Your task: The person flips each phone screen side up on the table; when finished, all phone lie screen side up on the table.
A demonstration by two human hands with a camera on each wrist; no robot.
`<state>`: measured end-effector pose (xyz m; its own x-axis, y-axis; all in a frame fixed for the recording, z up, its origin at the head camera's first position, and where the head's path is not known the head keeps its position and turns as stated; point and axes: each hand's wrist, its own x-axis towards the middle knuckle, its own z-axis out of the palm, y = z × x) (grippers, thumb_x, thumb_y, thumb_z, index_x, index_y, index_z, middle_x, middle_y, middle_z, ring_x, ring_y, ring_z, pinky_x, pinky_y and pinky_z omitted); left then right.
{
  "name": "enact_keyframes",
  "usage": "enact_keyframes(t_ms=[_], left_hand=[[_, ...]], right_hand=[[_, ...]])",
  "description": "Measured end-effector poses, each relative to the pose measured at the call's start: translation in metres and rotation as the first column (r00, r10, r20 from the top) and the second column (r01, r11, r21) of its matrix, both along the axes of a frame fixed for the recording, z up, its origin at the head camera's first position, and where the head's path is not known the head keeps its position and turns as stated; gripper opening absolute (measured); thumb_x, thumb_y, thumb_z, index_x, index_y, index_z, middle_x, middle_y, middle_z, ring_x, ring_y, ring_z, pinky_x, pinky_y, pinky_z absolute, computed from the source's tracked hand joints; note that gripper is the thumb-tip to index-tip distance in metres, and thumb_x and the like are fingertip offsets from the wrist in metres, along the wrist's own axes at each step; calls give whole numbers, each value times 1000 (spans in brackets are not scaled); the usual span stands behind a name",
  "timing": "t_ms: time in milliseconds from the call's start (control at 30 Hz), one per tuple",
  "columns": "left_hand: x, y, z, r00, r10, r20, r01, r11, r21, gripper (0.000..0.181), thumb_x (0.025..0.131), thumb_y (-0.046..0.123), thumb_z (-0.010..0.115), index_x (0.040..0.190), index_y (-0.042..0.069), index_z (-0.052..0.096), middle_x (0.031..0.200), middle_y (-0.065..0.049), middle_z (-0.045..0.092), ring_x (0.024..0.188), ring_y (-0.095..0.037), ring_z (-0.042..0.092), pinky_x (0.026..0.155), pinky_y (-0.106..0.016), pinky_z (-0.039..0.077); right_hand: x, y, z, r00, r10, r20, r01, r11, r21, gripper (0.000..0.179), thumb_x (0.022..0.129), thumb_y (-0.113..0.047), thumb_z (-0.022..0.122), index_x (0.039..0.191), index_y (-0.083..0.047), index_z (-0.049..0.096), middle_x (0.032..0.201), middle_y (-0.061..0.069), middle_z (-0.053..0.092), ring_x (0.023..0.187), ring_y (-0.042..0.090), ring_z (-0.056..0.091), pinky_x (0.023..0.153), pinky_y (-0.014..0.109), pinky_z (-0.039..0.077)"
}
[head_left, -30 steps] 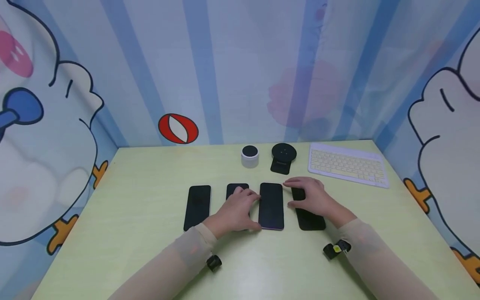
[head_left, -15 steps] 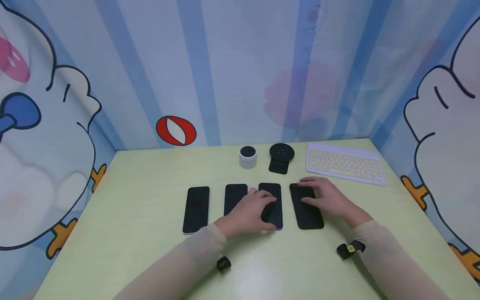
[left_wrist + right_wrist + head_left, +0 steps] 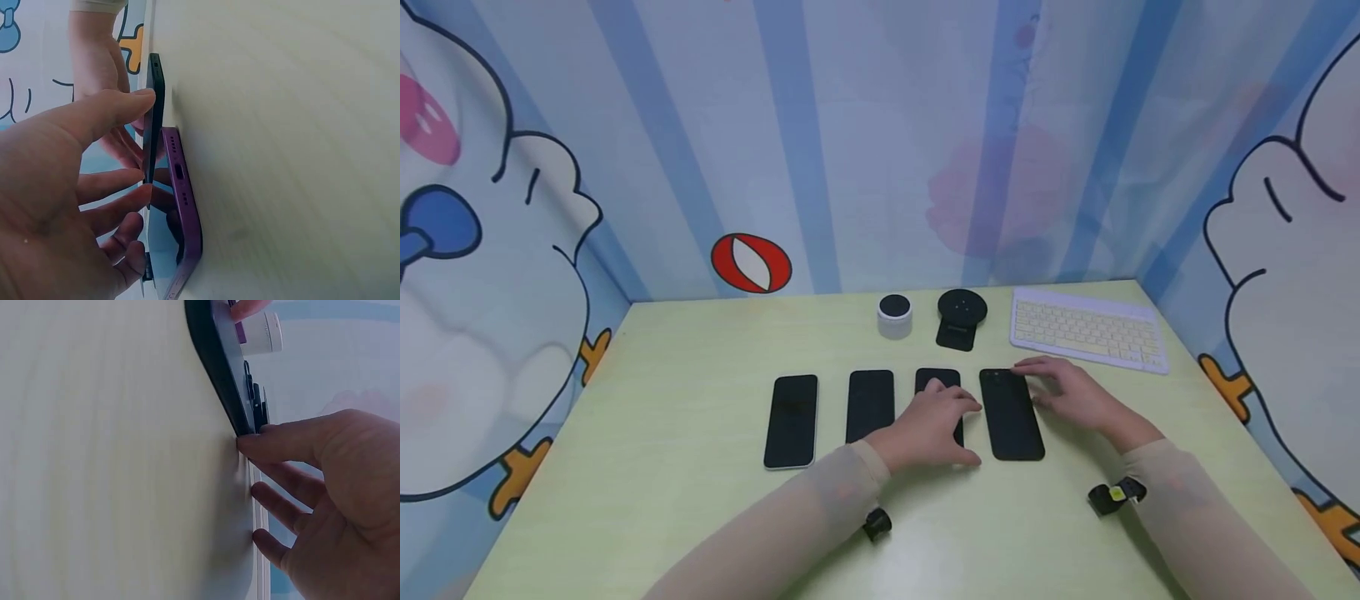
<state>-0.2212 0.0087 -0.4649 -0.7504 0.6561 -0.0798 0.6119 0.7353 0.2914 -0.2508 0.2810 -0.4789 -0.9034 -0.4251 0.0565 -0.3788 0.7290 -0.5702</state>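
Several dark phones lie in a row on the table. My left hand [image 3: 928, 425] hovers over the purple-edged phone [image 3: 937, 377], thumb and fingers spread, covering most of it. Its fingertips point toward the rightmost black phone [image 3: 1013, 425], which lies slightly tilted. In the left wrist view nothing sits between thumb and fingers, and the purple edge [image 3: 187, 209] lies beyond them. My right hand [image 3: 1078, 396] is at the right side of the black phone, loosely bent. In the right wrist view its thumb tip meets the end of that phone's side [image 3: 219, 365].
To the left lie a phone with a light edge [image 3: 792, 421] and another dark phone [image 3: 870, 406]. Behind the row stand a white cylinder with a dark top [image 3: 895, 317], a black round-headed stand [image 3: 961, 318] and a lilac keyboard [image 3: 1086, 329]. A printed curtain [image 3: 880, 150] borders the table.
My left hand has moved right, from the second phone to over the purple-edged one. My right hand has drawn right, from above the black phone to its right edge.
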Motion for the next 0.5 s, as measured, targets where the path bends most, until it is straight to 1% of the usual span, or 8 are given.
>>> enact_keyframes(t_ms=[167, 267, 400, 500], left_hand=[[-2, 6, 0, 999, 14, 30, -14, 1000, -13, 73, 81, 52, 84, 143, 19, 62, 149, 1, 57, 117, -20, 46, 96, -30, 44], [-1, 9, 1, 999, 4, 38, -3, 1000, -22, 75, 81, 52, 84, 144, 18, 61, 151, 0, 56, 119, -21, 46, 96, -31, 43], [-2, 12, 0, 1000, 3, 28, -3, 1000, -22, 76, 80, 50, 85, 145, 19, 61, 151, 1, 55, 119, -21, 46, 95, -31, 43], [-3, 13, -1, 1000, 19, 15, -19, 1000, -15, 74, 79, 48, 86, 143, 19, 62, 150, 1, 56, 118, -21, 46, 95, -31, 43]], right_hand=[[1, 3, 0, 1000, 7, 21, -7, 1000, 2, 53, 87, 8, 72, 139, 2, 62, 144, 24, 60, 140, 49, 46, 113, 64, 37], [6, 3, 3, 999, 8, 38, -9, 1000, 10, 56, 85, 4, 77, 139, 4, 61, 144, 26, 59, 140, 50, 45, 114, 66, 35], [12, 3, 7, 999, -5, 40, 4, 1000, 18, 60, 83, -2, 81, 138, 6, 61, 144, 27, 58, 139, 51, 46, 114, 66, 34], [15, 4, 5, 999, -36, 37, 36, 999, 9, 61, 83, -4, 83, 138, 6, 61, 144, 27, 58, 138, 51, 46, 113, 65, 35]])
